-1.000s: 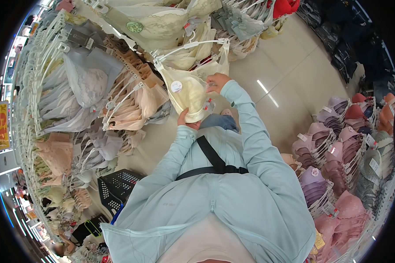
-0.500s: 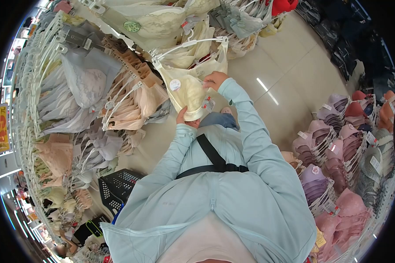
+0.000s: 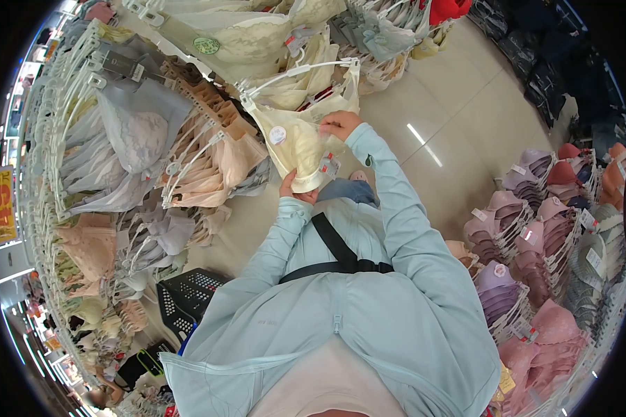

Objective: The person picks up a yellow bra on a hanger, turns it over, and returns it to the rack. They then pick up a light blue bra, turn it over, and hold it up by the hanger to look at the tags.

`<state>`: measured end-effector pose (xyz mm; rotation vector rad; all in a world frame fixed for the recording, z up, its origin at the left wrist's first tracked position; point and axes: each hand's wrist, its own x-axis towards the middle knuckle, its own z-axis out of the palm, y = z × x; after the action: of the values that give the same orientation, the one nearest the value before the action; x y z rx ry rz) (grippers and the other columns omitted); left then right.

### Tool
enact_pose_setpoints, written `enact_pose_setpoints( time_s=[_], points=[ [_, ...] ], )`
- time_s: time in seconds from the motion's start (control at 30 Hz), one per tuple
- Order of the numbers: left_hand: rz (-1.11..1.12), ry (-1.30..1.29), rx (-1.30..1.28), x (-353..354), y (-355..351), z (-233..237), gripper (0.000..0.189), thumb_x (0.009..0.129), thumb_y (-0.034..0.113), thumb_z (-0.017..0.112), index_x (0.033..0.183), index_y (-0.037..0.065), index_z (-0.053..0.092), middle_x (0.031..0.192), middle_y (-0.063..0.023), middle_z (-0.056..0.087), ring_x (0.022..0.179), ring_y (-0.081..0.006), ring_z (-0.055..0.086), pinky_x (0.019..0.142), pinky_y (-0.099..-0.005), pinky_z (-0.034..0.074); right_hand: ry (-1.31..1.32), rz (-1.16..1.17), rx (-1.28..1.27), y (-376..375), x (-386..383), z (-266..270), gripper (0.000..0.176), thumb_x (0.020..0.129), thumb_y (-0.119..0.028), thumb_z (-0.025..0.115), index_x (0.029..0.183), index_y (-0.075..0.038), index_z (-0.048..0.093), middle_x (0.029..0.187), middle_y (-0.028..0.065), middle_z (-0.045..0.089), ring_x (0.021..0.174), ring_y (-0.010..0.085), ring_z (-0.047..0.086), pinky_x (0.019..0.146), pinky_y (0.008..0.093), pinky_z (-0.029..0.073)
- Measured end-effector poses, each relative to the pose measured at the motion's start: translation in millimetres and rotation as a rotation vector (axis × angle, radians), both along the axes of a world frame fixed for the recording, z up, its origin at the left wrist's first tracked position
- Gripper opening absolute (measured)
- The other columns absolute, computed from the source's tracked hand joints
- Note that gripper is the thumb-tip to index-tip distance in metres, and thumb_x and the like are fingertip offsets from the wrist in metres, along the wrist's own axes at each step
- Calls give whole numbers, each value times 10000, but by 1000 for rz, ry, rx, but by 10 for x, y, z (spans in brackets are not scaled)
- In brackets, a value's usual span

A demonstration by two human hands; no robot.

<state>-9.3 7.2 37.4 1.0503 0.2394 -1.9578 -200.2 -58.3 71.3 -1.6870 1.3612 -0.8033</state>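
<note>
A pale yellow bra (image 3: 295, 142) on a white plastic hanger (image 3: 299, 71) hangs in front of me. My left hand (image 3: 293, 190) grips its lower edge from underneath. My right hand (image 3: 339, 124) pinches the fabric at its right side, close to a small hanging tag (image 3: 329, 165). A round white sticker sits on the left cup. Both my arms are in light blue sleeves, and a black strap crosses my chest.
A rack of grey, beige and peach bras (image 3: 139, 139) fills the left side. Pink and purple bras (image 3: 535, 250) hang on a rack at the right. A black shopping basket (image 3: 184, 295) sits low at my left. Tiled floor (image 3: 459, 111) lies ahead.
My right hand has crept slightly up and left along the bra's right edge. The bra and my left hand have hardly shifted.
</note>
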Motion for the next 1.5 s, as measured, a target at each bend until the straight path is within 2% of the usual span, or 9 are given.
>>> enact_pose_setpoints(
  time_s=[0.3, 0.37, 0.57, 0.8, 0.87, 1.1, 1.17, 1.3, 1.5],
  points=[
    [-29, 8, 8, -36, -1, -26, 298, 699, 193, 483, 952, 36, 466, 892, -76, 546, 818, -217, 527, 682, -334, 439, 31, -30, -153, 19, -65, -66, 158, 682, -206, 519, 758, -75, 566, 683, 88, 561, 633, 219, 526, 591, 286, 403],
    [-57, 9, 5, -33, -6, -30, 296, 697, 192, 486, 954, 45, 467, 893, -72, 545, 811, -214, 528, 669, -326, 440, -31, 36, 85, 28, -90, 35, 149, 690, -197, 514, 755, -73, 565, 661, 77, 563, 599, 191, 535, 572, 269, 408],
    [-38, -4, 27, -36, 2, 14, 287, 696, 194, 487, 949, 58, 471, 890, -67, 545, 802, -212, 529, 654, -316, 438, -53, 29, 16, 15, -76, -39, 149, 717, -155, 498, 776, -32, 559, 647, 59, 565, 579, 137, 527, 569, 242, 406],
    [-25, 23, 20, 12, 22, -27, 286, 696, 193, 488, 947, 57, 469, 888, -66, 544, 794, -213, 530, 643, -318, 438, -102, -1, 29, -11, -33, -116, 143, 716, -150, 505, 779, -35, 562, 693, 57, 568, 619, 128, 522, 592, 242, 407],
    [-18, 7, 23, 3, 32, 4, 285, 696, 194, 489, 945, 57, 471, 888, -65, 544, 792, -212, 530, 640, -320, 439, -169, -17, 45, -3, -22, -151, 187, 681, -225, 540, 769, -64, 575, 674, 71, 570, 640, 181, 539, 626, 260, 412],
    [-14, -13, 39, 18, 35, -28, 293, 696, 200, 490, 954, 62, 469, 895, -62, 543, 796, -209, 528, 637, -316, 438, -90, 36, 51, 53, -20, 36, 319, 675, -385, 523, 726, -76, 583, 647, 57, 566, 614, 150, 520, 604, 258, 398],
    [-30, 9, 20, 32, 32, -55, 295, 696, 204, 489, 955, 65, 471, 900, -60, 542, 797, -209, 528, 640, -312, 436, -74, 69, 243, 30, -22, 66, 395, 687, -463, 476, 710, -87, 595, 627, 46, 560, 593, 133, 510, 588, 248, 392],
    [-40, -2, 12, 13, 29, -50, 292, 697, 205, 486, 954, 67, 473, 895, -58, 544, 795, -211, 528, 643, -310, 436, -41, 1, 321, 51, -16, 117, 454, 697, -505, 435, 715, -84, 604, 603, 40, 552, 581, 126, 508, 581, 239, 391],
    [-19, 7, 11, -3, 40, -35, 290, 701, 197, 481, 953, 53, 470, 884, -69, 547, 795, -215, 530, 653, -312, 438, -101, 65, 286, 19, -26, -16, 507, 694, -537, 409, 735, -71, 605, 601, 49, 554, 567, 137, 508, 578, 239, 392]
  ],
)
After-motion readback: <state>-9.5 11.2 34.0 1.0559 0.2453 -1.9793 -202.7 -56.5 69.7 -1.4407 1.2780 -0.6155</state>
